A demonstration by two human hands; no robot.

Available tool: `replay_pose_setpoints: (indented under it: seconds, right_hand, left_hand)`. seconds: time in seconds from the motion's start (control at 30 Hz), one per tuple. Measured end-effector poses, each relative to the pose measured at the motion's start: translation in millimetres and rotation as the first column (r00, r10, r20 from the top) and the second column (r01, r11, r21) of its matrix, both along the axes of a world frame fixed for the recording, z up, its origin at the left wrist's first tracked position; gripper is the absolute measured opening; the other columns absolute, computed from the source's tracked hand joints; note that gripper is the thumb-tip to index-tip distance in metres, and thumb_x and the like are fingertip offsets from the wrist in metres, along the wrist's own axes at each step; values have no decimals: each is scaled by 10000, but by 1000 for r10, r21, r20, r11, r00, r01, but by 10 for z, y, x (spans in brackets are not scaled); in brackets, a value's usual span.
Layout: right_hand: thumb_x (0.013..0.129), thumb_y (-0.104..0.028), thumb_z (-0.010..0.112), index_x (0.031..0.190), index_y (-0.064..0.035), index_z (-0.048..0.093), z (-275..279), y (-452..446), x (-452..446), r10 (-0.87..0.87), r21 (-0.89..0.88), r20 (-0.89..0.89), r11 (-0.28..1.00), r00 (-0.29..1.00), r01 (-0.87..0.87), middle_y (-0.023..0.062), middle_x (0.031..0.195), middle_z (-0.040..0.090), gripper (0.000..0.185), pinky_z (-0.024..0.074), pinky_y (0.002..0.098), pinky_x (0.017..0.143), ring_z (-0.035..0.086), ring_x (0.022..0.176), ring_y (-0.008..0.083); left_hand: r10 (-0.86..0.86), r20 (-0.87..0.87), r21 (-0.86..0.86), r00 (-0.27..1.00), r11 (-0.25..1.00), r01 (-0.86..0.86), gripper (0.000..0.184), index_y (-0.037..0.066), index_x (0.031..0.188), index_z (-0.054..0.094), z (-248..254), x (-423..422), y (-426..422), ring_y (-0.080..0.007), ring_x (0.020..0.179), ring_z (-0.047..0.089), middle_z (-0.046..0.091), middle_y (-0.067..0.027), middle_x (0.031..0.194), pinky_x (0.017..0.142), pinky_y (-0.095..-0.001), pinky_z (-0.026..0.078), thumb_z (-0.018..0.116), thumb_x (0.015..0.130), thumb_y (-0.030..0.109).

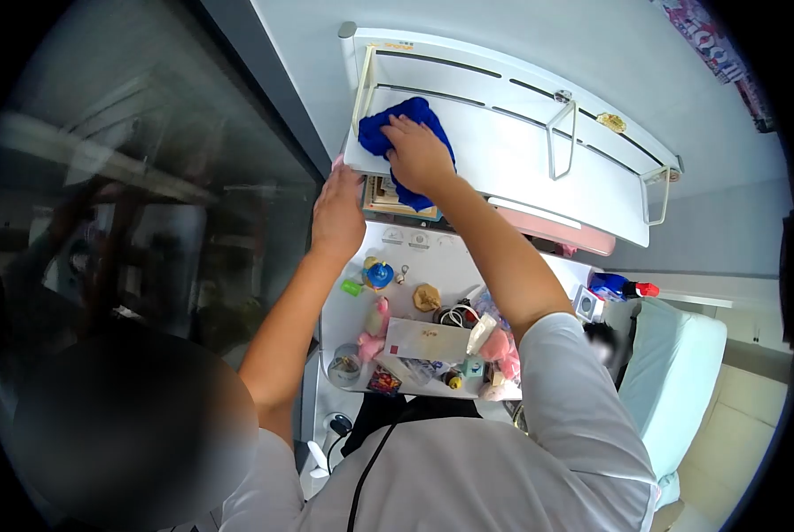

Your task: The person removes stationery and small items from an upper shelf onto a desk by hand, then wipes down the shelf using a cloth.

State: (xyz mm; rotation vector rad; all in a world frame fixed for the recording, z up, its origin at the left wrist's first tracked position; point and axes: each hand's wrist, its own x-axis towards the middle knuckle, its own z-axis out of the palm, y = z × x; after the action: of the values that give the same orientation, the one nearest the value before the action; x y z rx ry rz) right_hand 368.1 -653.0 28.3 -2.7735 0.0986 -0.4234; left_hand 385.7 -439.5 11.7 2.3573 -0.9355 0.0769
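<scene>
A blue cloth (421, 113) lies bunched on the left end of a white shelf (494, 151), with part of it hanging over the front edge. My right hand (419, 158) presses down on the cloth, fingers bent over it. At the shelf's left end, my left hand (338, 213) rests against the corner with its fingers stretched upward. Its fingertips are partly hard to make out there. Under the shelf, books (388, 197) show between my two hands.
Below stands a white desk (352, 321) with a white box (428, 339), a pink plush toy (375, 328), a clear round container (344, 365) and cables. Metal dividers (554, 142) rise from the shelf. Dark glass (148, 213) is close on the left. A pale green cover (676, 381) is at right.
</scene>
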Motion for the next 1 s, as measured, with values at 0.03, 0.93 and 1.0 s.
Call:
replay_pose_setpoints:
  seconds: [0.03, 0.93, 1.0]
  right_hand:
    - [909, -144, 611, 1311, -56, 617, -3, 81, -68, 8, 14, 11, 1000, 1000, -8, 182, 1477, 542, 412, 371, 518, 1159, 481, 1400, 337]
    - [1039, -317, 547, 1345, -56, 576, 1466, 380, -1393, 269, 756, 265, -655, 926, -26, 96, 1289, 677, 403, 510, 426, 1042, 651, 1188, 253]
    - [1040, -297, 566, 1361, -48, 555, 1686, 352, -1446, 291, 828, 247, -559, 924, -46, 105, 1291, 670, 406, 518, 414, 1033, 653, 1184, 247]
  left_hand:
    - [57, -90, -5, 994, 998, -57, 552, -49, 1451, 438, 42, -13, 17, -417, 1374, 471, 482, -287, 1475, 1137, -458, 387, 524, 909, 6]
    - [-397, -623, -763, 674, 501, -410, 382, 27, 1388, 568, 1700, -636, 529, -171, 1163, 632, 658, -91, 1311, 1021, -351, 503, 518, 1088, 257]
    - [-338, -652, -710, 679, 586, -390, 452, 17, 1470, 490, 1799, -666, 537, -202, 1249, 582, 600, -115, 1397, 1057, -362, 474, 511, 1090, 262]
